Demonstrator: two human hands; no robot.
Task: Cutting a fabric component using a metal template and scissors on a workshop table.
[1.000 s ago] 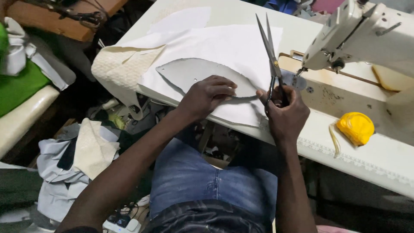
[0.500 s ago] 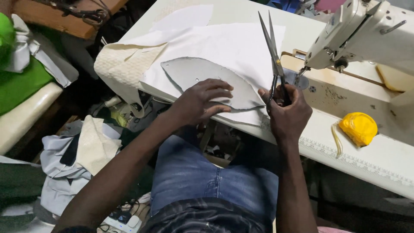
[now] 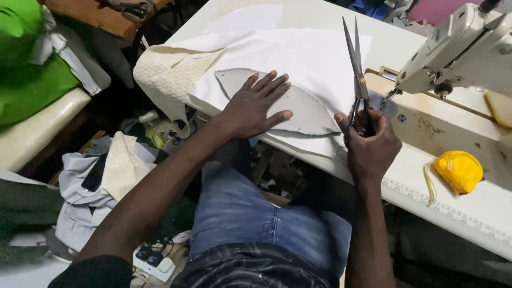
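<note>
grey and leaf-shaped, the stiff pattern piece [image 3: 298, 109] lies on the white fabric [image 3: 298, 58] near the front edge of the sewing table [image 3: 426, 197], its long axis running from the far left, by the table's left corner, toward the near right. the left hand [image 3: 255, 104] presses down on it flat, fingers spread and open, covering its middle and leaving both pointed ends showing. the right hand [image 3: 370, 144] is closed through the handles of the long scissors [image 3: 356, 69], just off the pattern's right tip; the blades point away toward the far edge and stand slightly parted, clear of the cloth. so the right-hand tip of the pattern lies immediately to the left of the scissor hand, and that hand is the nearer one to it. cream textured cloth [image 3: 165, 74] hangs over the left corner. a sewing machine [image 3: 458, 48] stands at the right, and a yellow tape measure [image 3: 458, 170] sits near the front edge.
</note>
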